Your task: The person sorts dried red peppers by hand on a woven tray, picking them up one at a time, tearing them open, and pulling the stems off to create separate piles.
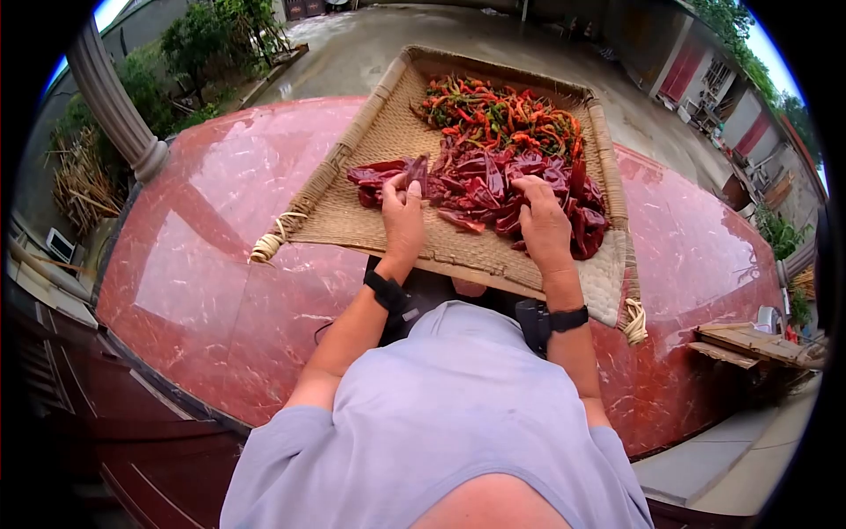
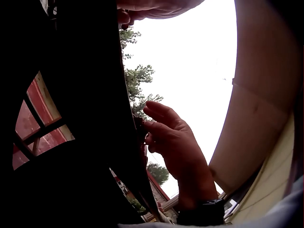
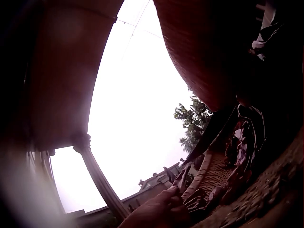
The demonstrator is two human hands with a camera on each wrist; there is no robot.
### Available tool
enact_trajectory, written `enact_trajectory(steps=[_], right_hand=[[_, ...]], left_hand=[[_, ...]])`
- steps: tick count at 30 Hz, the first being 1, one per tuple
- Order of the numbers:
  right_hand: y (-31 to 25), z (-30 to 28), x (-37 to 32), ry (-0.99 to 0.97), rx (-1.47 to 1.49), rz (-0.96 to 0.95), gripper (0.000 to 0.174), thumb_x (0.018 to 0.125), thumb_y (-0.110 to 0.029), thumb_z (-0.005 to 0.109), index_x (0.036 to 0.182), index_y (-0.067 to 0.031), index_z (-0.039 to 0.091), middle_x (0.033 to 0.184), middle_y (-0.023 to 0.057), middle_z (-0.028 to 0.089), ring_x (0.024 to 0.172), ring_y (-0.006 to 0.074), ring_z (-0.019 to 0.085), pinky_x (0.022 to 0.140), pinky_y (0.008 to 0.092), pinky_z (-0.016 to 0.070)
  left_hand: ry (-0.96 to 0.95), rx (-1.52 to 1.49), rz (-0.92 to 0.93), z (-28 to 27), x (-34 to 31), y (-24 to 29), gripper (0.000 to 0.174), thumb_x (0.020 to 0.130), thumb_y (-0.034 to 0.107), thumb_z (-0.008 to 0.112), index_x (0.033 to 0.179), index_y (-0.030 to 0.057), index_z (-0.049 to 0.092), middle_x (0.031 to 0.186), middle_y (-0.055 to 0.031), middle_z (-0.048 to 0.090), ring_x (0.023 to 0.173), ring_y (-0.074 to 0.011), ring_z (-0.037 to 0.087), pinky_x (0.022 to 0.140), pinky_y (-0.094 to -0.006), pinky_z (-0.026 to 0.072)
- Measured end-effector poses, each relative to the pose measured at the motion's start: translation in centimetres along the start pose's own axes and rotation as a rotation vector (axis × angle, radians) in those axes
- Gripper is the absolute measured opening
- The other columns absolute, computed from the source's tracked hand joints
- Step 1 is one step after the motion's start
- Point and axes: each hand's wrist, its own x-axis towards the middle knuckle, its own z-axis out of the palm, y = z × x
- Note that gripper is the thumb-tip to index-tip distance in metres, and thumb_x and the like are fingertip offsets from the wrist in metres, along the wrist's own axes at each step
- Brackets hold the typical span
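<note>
In the head view, a flat woven tray [image 1: 348, 212] extends out in front of the person's body. Dark red dried chili peppers [image 1: 476, 189] lie heaped across its near half. Between thumb and fingers, the left hand [image 1: 404, 225] pinches a dried red chili pepper [image 1: 417, 174] over the left end of the heap. At the heap's right side, the right hand [image 1: 546, 229] has its thumb and fingers bent round a dried pepper, mostly hidden by the fingers. The left wrist view shows this right hand [image 2: 173, 142] with dark pepper at its fingertips.
Smaller orange, red and green chilies [image 1: 502, 115] fill the tray's far part. Rope-wrapped corners [image 1: 267, 249] stick out at the near side. Beneath is a glossy red stone surface [image 1: 203, 291]. A fluted column [image 1: 115, 97] rises at the left, and wooden boards [image 1: 749, 344] lie at the right.
</note>
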Motion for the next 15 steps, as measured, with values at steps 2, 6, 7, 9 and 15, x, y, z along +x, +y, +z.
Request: enact_trajectory(steps=[2,6,7,9,15], right_hand=[[0.9,0.3,-0.2,-0.129,-0.122,0.017,0.039,0.083,0.001,0.056,0.117,-0.0173,0.06,0.132,0.0022,0.054,0.102,0.0285,0.063,0.079,0.0395,0.0535],[1.7,0.1,-0.2,-0.246,-0.193,0.045,0.036,0.081,0.0,0.061,0.112,-0.0181,0.062,0.123,0.002,0.055,0.098,0.0283,0.064,0.077,0.0402,0.0531],[1.6,-0.2,-0.1,-0.273,-0.199,0.061,0.035,0.08,-0.001,0.062,0.111,-0.0182,0.063,0.12,0.0021,0.055,0.097,0.0282,0.064,0.076,0.0401,0.0529],[1.6,-1.2,-0.1,-0.265,-0.15,0.1,0.032,0.079,-0.003,0.065,0.107,-0.0169,0.063,0.115,0.0026,0.055,0.095,0.0281,0.063,0.074,0.0396,0.052],[1.2,-2.0,0.4,-0.101,0.275,0.144,0.017,0.081,-0.006,0.069,0.097,-0.0113,0.066,0.109,0.0006,0.061,0.085,0.0181,0.064,0.073,0.0307,0.05]], left_hand=[[0.05,0.096,0.061,0.0,-0.3,0.4,0.039,0.096,0.012,0.058,0.13,-0.0008,0.044,0.071,0.0021,0.044,0.066,-0.0078,0.042,0.066,-0.024,0.0426],[-0.034,0.225,0.125,0.2,-0.9,1.2,0.049,0.095,0.009,0.059,0.138,-0.0007,0.037,0.071,0.0047,0.041,0.066,-0.005,0.039,0.064,-0.0188,0.0374],[-0.075,0.282,0.134,0.2,-1.1,1.7,0.044,0.095,0.008,0.058,0.134,-0.0008,0.042,0.074,0.0044,0.042,0.067,-0.0051,0.04,0.065,-0.0199,0.0384],[-0.193,0.255,0.11,0.3,-1.1,1.7,0.038,0.094,0.009,0.059,0.129,-0.0003,0.048,0.075,0.0044,0.043,0.068,-0.0054,0.04,0.065,-0.0203,0.0388],[-0.531,0.344,0.148,0.8,-1.7,2.6,0.04,0.092,0.023,0.067,0.124,0.0021,0.056,0.078,0.0019,0.053,0.073,-0.0067,0.048,0.067,-0.0212,0.0416]])
